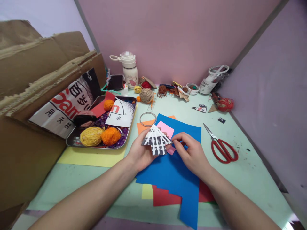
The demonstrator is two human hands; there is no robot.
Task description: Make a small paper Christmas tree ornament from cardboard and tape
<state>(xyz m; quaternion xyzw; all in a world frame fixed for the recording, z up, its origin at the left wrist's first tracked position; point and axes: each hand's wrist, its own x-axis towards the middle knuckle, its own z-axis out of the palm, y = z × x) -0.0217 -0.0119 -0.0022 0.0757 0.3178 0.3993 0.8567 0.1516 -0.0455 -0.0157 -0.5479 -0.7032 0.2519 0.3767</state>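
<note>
A small black-and-white printed paper cutout (157,140), wide-topped with a narrower lower part and white stripes, rests in my left hand (139,151), whose fingers lie behind it and whose thumb is along its left edge. Close to the cutout's right corner is my right hand (189,150), its thumb and fingertips pinched together; whether they grip the corner I cannot make out. Beneath both hands lie a large blue sheet (172,179) and a pink paper piece (165,128). Red-handled scissors (222,147) lie to the right of my right hand, blades partly apart.
At the left, a metal tray (100,148) holds yellow and orange yarn balls beside a torn cardboard box (48,64). A bottle (130,72), yarn and a white tub (208,84) stand along the back. A metal ring (141,123) and paper scraps (222,120) lie nearer.
</note>
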